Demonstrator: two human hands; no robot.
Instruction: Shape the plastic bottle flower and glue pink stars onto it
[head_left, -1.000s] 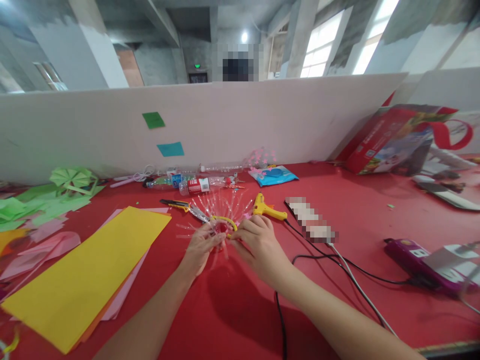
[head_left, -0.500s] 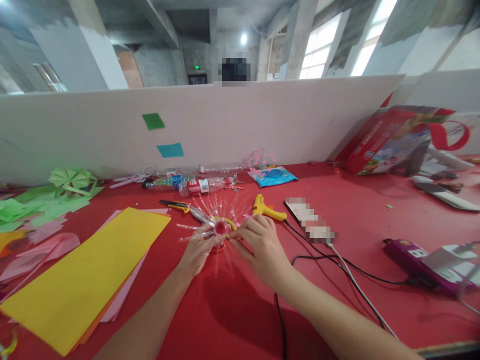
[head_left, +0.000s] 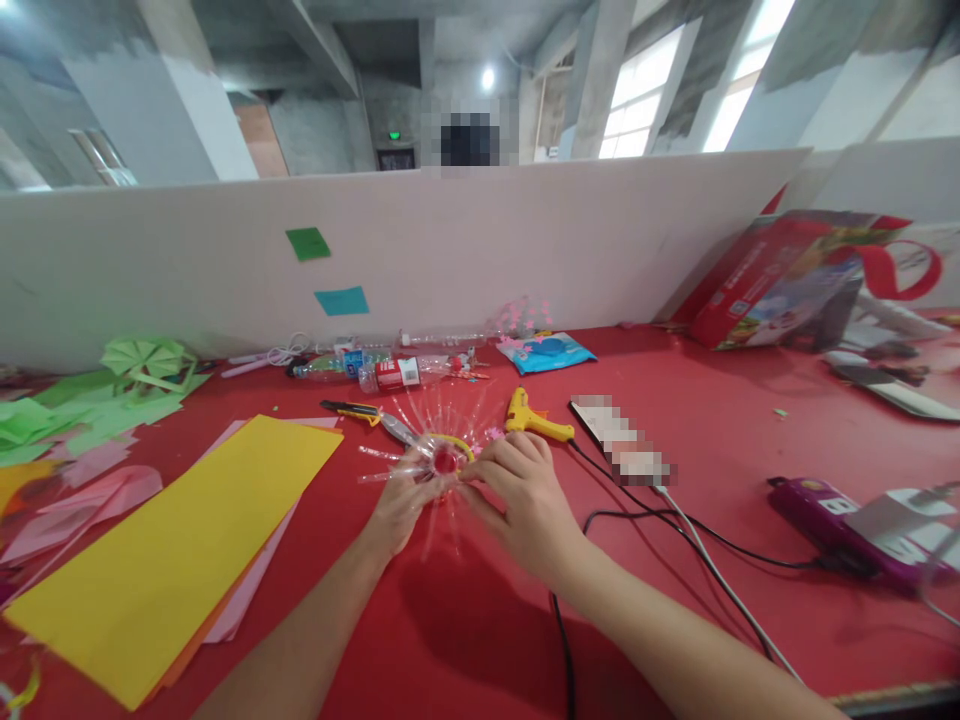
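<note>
A clear plastic bottle piece (head_left: 445, 459), cut into thin strips that fan out all round, is held low over the red table. My left hand (head_left: 405, 498) is closed on its left and near side. At the right edge, my right hand (head_left: 517, 490) pinches the piece between thumb and fingers; the exact part gripped is hidden. Just behind it lie scissors (head_left: 399, 428) with a yellow handle, partly covered by the strips. A utility knife (head_left: 349, 409) rests to their left. Beyond my right hand is a yellow hot glue gun (head_left: 534, 417) with a black cord.
Yellow paper sheets (head_left: 180, 555) and green paper (head_left: 142, 362) lie left. Several plastic bottles (head_left: 395, 374) and a blue packet (head_left: 551, 352) line the white partition (head_left: 480, 250). A phone (head_left: 619, 440), cables and a purple power strip (head_left: 814, 512) are right, before a red bag (head_left: 780, 280).
The cut bottle piece has turned slightly and shifted a little to the right and nearer. My left hand has moved with it; my right hand has barely moved.
</note>
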